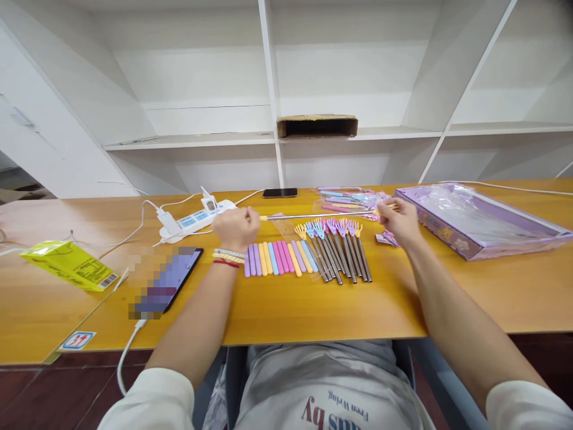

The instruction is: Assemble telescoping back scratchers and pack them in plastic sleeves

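Note:
My left hand (235, 227) and my right hand (400, 220) are both closed on the two ends of one long telescopic back scratcher (320, 215), stretched out horizontally above the wooden table (286, 310). Its yellow handle is in my left hand and the claw end in my right. Below it lies a row of several pastel handles (280, 258) and several collapsed scratchers with coloured claw heads (338, 248). Bracelets sit on my left wrist.
A purple box in plastic wrap (481, 221) lies at the right, packaged scratchers (347, 200) behind. A white power strip (194, 220) with cables, a black phone (280, 193), a phone with a blurred screen (165, 283) and a yellow packet (71, 266) are at the left. White shelves stand behind.

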A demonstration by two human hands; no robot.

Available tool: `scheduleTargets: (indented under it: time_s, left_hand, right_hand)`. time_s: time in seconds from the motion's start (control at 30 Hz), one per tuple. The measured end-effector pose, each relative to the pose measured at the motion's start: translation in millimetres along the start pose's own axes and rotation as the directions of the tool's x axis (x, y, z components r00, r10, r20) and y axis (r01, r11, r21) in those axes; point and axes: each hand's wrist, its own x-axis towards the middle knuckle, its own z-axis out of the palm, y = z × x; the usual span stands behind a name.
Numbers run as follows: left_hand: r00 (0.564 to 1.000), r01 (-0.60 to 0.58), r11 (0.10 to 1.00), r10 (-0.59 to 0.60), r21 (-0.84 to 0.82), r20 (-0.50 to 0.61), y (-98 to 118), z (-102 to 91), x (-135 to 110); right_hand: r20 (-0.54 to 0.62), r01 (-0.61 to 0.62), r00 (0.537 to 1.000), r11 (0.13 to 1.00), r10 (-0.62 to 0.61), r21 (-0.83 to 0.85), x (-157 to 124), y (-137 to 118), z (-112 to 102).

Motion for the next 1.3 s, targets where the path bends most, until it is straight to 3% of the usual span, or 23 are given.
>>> scheduleTargets:
  time_s: [0.1,0.2,0.33,0.5,0.67,0.9,0.97,1.1,1.2,1.3]
  left_hand:
    - [0.99,-0.018,1.0,0.017,0.011,0.14,51,-10.3,-22]
    - [0.949,-0.081,0.997,0.082,-0.016,0.304,76,-19.2,-38]
    - [0.909,-0.132,0.991,0.133,-0.032,0.395,80,-20.2,-42]
    - [0.921,-0.173,0.984,0.177,-0.042,0.347,73,-11.5,-30]
    - [0.963,-0.128,0.992,0.125,-0.006,0.24,46,-5.1,-12]
    - [0.994,-0.014,0.993,0.001,0.116,0.108,-36,4.0,14]
    - [0.997,0.02,0.988,-0.031,0.151,0.071,-61,4.7,18]
    - [0.999,0.041,0.986,-0.044,0.164,0.017,-98,5.5,21]
    - [0.999,0.038,0.987,-0.033,0.155,-0.03,-110,7.2,21]
    - [0.997,0.054,0.989,-0.047,0.135,-0.055,-113,8.6,22]
  right_hand:
    - [0.125,0.119,0.985,0.993,-0.118,-0.002,-30,-12,42]
    - [0.233,0.206,0.951,0.979,-0.202,0.007,-56,-25,67]
    - [0.33,0.185,0.926,0.982,-0.182,0.023,-65,-20,75]
    - [0.397,0.137,0.906,0.989,-0.149,0.058,-50,1,75]
    - [0.284,0.193,0.936,0.978,-0.209,0.081,-29,-1,60]
    - [-0.03,0.044,0.999,0.954,-0.037,0.296,17,13,-20]
    - [-0.182,0.088,0.983,0.94,-0.029,0.329,27,17,-45]
    - [-0.449,0.192,0.893,0.92,-0.021,0.34,38,24,-80]
    - [-0.505,0.17,0.863,0.934,0.013,0.314,40,29,-92]
    - [-0.508,0.162,0.862,0.944,0.007,0.288,41,31,-93]
